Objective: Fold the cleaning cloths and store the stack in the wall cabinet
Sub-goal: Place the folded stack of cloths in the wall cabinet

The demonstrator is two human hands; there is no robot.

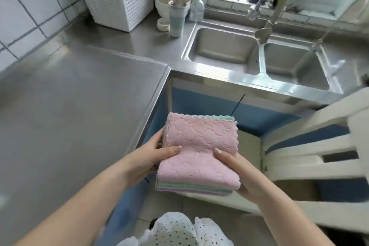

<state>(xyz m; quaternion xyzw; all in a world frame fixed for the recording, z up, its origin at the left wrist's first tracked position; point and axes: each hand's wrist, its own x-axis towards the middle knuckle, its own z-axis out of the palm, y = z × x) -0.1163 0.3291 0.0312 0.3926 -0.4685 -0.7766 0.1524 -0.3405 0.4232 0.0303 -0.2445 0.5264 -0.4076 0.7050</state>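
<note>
Carrying the folded stack is the step in hand, and the steel table (pixel 75 94) on the left is already bare of cloths. The left hand (pixel 153 156) clamps the stack of cleaning cloths (pixel 196 158) from its left side, thumb on the pink top cloth and fingers beneath. The right hand (pixel 237 173) grips the near right corner the same way, so the stack hangs in the air in front of the blue base cabinet (pixel 249 114), clear of the table. The wall cabinet is out of view. Keeping both thumbs pressed down and the stack level should stop the lower green and lilac layers sliding out as it goes up.
</note>
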